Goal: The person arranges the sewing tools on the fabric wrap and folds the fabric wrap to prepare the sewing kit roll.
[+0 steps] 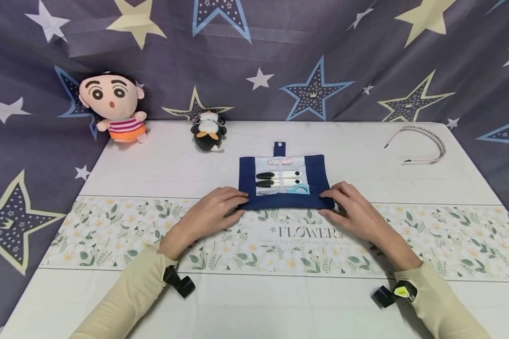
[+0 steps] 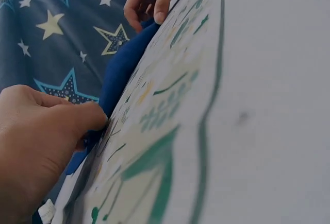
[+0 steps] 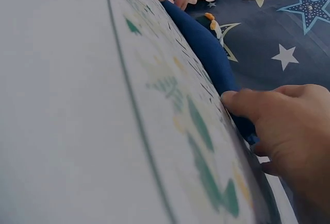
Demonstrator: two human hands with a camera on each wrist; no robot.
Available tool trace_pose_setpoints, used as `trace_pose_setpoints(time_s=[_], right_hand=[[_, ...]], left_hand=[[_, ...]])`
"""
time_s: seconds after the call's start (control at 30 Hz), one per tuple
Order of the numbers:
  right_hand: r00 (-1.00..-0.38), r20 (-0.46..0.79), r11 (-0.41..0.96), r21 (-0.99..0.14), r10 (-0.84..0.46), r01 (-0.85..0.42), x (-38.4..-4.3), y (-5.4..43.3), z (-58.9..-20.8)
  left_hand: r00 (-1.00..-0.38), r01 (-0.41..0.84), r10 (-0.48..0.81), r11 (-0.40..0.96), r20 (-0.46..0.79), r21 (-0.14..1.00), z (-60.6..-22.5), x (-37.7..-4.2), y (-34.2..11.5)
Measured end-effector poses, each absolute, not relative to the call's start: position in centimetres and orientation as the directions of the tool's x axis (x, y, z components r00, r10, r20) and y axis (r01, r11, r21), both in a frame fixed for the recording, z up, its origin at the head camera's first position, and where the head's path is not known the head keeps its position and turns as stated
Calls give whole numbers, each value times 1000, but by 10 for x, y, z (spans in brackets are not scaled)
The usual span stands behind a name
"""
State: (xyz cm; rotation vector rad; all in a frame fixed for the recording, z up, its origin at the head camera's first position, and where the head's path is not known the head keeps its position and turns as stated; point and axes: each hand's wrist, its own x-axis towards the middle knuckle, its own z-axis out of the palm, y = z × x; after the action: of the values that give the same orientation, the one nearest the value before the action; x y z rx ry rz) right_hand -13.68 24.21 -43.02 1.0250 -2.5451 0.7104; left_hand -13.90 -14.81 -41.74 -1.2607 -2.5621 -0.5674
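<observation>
A navy-blue cloth tool pouch lies spread on the table in the head view, its near edge folded over. Inside, an elastic strip crosses two white tools with black ends, a pair of light-blue-handled scissors and a small pink item. My left hand pinches the near left corner of the pouch, thumb in front and fingers on top. At the near right corner, my right hand grips the same folded edge. Both wrist views show the blue fold between the hands.
A flower-printed runner crosses the white table. Toward the back stand a plush doll at the left and a penguin toy beside it. A braided headband lies at the back right. Behind hangs a star-patterned cloth.
</observation>
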Motion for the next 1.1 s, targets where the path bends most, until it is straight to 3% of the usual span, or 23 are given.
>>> trace_pose_setpoints(time_s=[0.17,0.33,0.6,0.83,1.1], right_hand=[[-602,507,595,-202,-616,-778,-140,241,-429],[-517,536,546,-119,-668,-830,-141,239,-428],[-571,570,585,-184,-591,-790,-142,234,-429],[-655,557,604,-310,-511,-734,-145,229,-430],[-758,520,609,-470,-393,-639,-150,225,-432]], left_hand=[[-540,834,735,532,410,145,-416,-141,-148],[-635,772,664,563,394,295,-416,-140,-148],[-778,623,498,534,382,572,-421,-143,-152],[-878,465,387,554,280,691,-416,-152,-145],[-930,337,310,515,195,789,-419,-160,-138]])
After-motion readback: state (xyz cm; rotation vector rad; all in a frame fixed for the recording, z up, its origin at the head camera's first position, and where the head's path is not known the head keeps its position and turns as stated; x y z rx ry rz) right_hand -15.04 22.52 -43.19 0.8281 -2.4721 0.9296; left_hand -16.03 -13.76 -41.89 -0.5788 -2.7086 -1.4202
